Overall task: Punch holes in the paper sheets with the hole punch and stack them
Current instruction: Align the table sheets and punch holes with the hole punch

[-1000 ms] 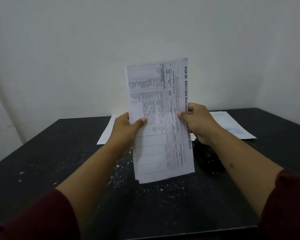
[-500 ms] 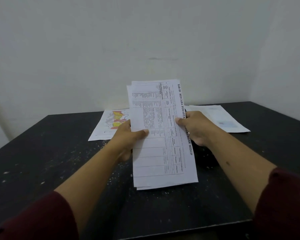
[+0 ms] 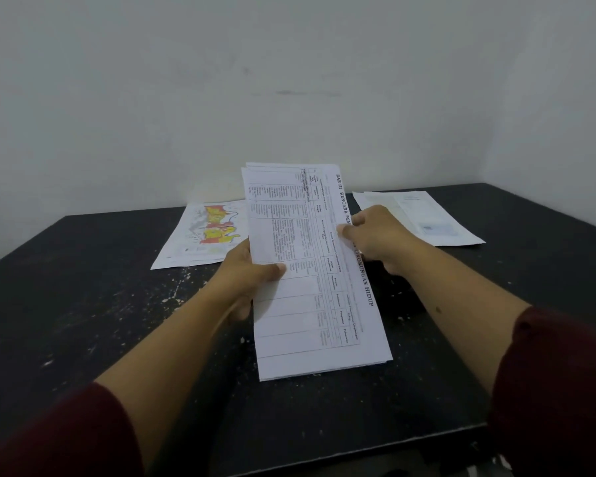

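A black table (image 3: 83,304) fills the view, speckled with pale flecks, against a white wall (image 3: 289,80). Both forearms reach forward from dark red sleeves (image 3: 66,435). Between them, a bundle of printed sheets (image 3: 307,304) held over the table's middle, tilted up, near edge low. The left hand (image 3: 252,277) grips its left edge, thumb across the front, fingers curled behind. The right hand (image 3: 379,235) pinches the right edge, fingers bent. Far left lies a map page (image 3: 200,235); far right, a flat paper stack (image 3: 424,215). The hole punch cannot be made out.
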